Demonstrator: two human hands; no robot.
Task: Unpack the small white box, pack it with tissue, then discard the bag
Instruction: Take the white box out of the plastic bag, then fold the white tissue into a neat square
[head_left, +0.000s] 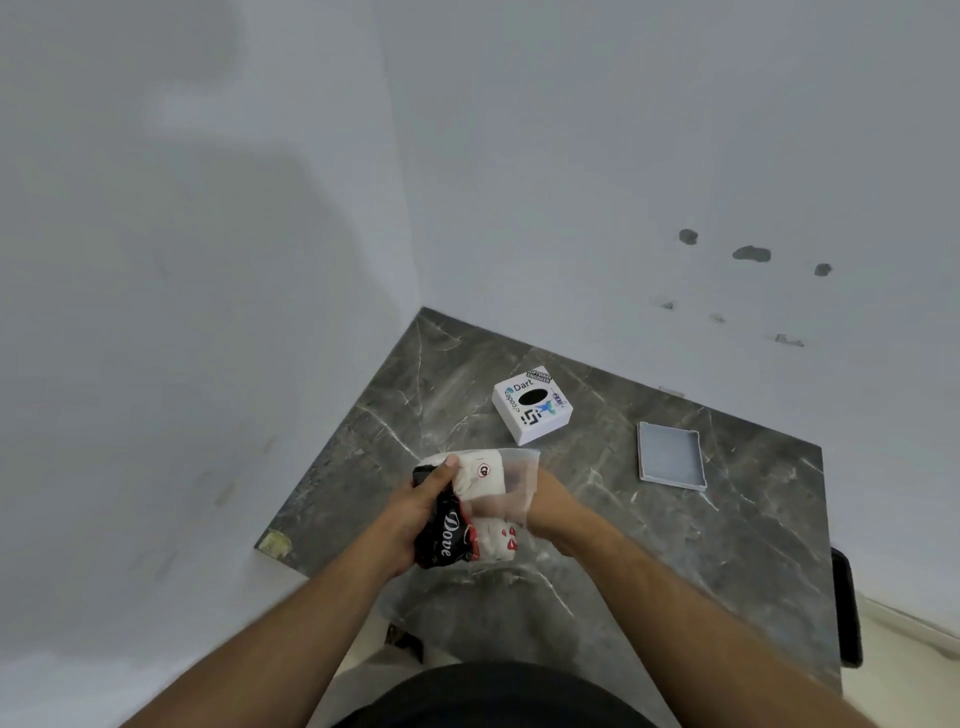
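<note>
We note a worktop (675, 545) of dark grey marble-look stone with pale veins and a smooth, slightly glossy finish. The small white box (531, 406) looks like matt plastic carrying printed stickers. The grey lid (670, 455) appears matt plastic. The bag (511, 483) is thin translucent plastic film. The walls (623, 156) are matt painted plaster.

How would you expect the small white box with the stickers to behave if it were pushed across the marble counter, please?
The small white box looks squat and flat-bottomed, so it would probably slide rather than tip or roll. Its straight, crisp edges suggest stiff walls. The marble counter looks polished, so a light push may move it easily.
</note>
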